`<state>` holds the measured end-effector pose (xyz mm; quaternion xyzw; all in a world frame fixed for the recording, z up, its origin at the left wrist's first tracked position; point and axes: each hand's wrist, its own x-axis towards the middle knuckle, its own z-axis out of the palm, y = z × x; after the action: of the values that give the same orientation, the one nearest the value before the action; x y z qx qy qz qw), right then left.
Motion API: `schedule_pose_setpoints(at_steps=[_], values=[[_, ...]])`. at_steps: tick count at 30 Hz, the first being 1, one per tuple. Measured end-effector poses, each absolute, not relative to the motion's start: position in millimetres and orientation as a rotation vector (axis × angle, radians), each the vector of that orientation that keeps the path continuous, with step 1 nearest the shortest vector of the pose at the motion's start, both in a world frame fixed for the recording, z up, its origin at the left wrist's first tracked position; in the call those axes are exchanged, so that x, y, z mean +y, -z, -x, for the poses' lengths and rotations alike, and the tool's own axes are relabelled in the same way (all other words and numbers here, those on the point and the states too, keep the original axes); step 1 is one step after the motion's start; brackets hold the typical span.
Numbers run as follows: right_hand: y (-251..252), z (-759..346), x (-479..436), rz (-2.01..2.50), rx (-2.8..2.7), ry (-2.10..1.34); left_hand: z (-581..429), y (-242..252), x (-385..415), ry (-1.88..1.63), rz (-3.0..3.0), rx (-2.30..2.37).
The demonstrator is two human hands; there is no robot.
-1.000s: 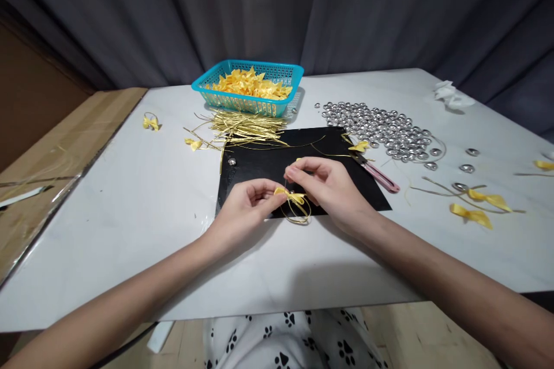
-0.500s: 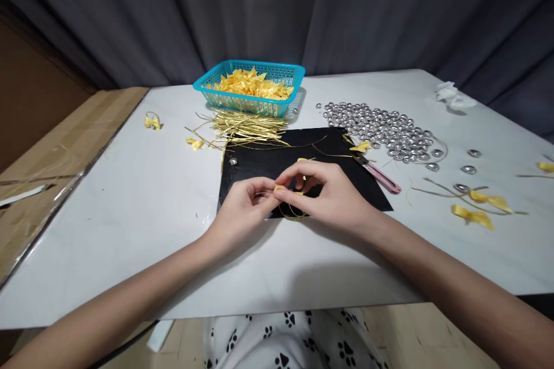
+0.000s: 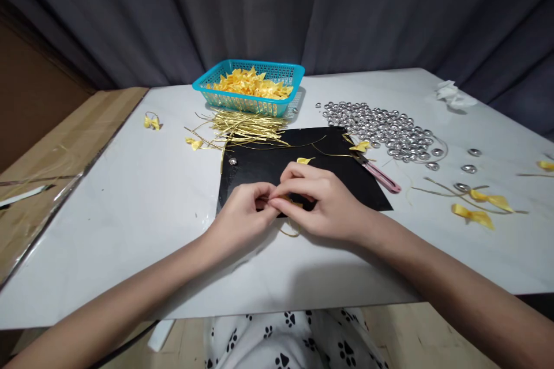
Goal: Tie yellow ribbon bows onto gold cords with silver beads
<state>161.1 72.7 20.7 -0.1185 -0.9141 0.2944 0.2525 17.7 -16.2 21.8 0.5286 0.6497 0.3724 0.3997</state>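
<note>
My left hand (image 3: 242, 210) and my right hand (image 3: 326, 202) meet over the near edge of a black sheet (image 3: 264, 170), thumbs and fingertips pinched together. Between them is a yellow ribbon bow (image 3: 295, 203), mostly covered by the right fingers. A loop of gold cord (image 3: 289, 234) hangs below the fingertips; how it joins the bow is hidden. Just beyond my right knuckles shows another yellow ribbon piece (image 3: 305, 160). One silver bead (image 3: 232, 161) lies on the sheet's left side.
A turquoise basket (image 3: 203, 89) of yellow bows stands at the back, with gold cord strips (image 3: 249, 125) before it. Silver beads (image 3: 381, 130) spread to the right. A pink-handled cutter (image 3: 383, 177) lies on the sheet's right edge. Loose bows (image 3: 472, 217) and crumpled tissue (image 3: 452, 94) are farther right.
The right fingers have closed in against the left fingertips, covering the yellow ribbon that showed there before. Less of the cord loop shows below the hands.
</note>
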Motion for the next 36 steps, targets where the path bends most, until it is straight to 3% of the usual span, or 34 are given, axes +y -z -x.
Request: schedule_pose_setpoints(at_steps=[8,29,36], values=[[-22.6,-153.6,70.4,0.466,-2.513,-0.965,-18.4,-14.8,-19.8,-0.898,-1.745,1.823],[-27.2,-155.1,68.0,0.533,-2.008,-1.140,-26.1,-20.9,-18.8,-1.152,-1.315,1.633],[-30.4,-151.6,67.3,0.536,-1.839,-1.684,-28.4,-15.0,-19.1,-1.241,-1.225,1.615]])
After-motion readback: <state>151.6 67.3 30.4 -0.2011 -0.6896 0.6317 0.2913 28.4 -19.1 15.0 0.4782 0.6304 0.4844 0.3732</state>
